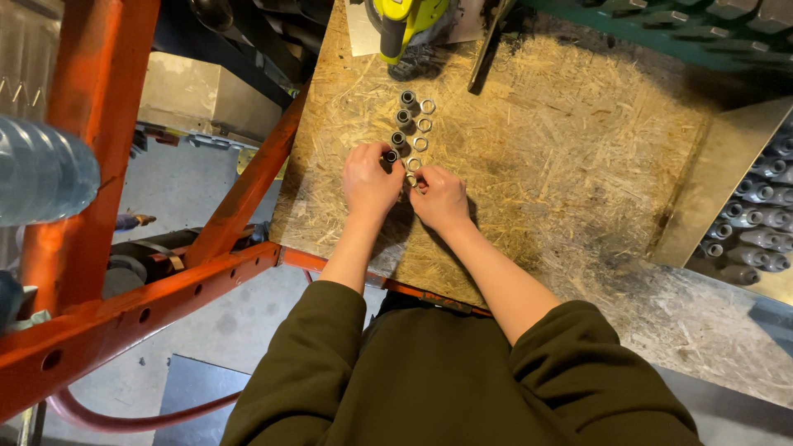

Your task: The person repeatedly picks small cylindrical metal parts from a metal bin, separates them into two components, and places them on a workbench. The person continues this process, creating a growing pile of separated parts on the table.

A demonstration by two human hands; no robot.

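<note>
On a chipboard worktop (562, 140), several dark metal nuts (404, 116) stand in a column, with several silvery washers (423, 125) in a second column just to their right. My left hand (369, 182) pinches the nearest dark nut (390, 156) at the bottom of the column. My right hand (439, 198) sits beside it, fingertips closed on a small washer (412, 177) at the bottom of the washer column. Both hands nearly touch each other. Dark olive sleeves are pushed up on my forearms.
A yellow-green power tool (402, 21) lies at the worktop's far edge. An orange steel frame (165, 281) runs along the left. A clear water bottle (37, 169) sits at far left. A bin of grey metal fittings (756, 223) is at right.
</note>
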